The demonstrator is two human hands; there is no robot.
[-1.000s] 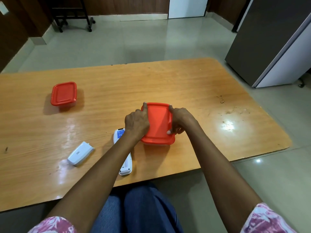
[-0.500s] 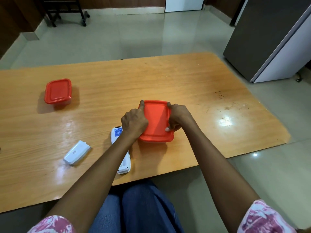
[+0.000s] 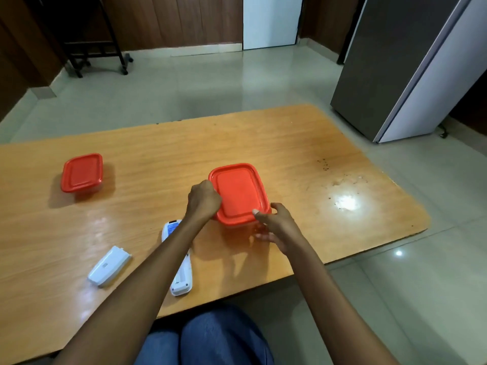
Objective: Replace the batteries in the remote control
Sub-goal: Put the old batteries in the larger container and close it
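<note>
My left hand (image 3: 204,200) curls on the left rim of the red lid (image 3: 238,193); my right hand (image 3: 276,227) sits loose, thumb touching its near corner. The remote control (image 3: 181,279) lies under my left forearm, lengthwise toward me

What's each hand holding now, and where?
Left hand grips the nearer red-lidded container at its left edge. Right hand is open by its near right corner, gripping nothing.
</note>
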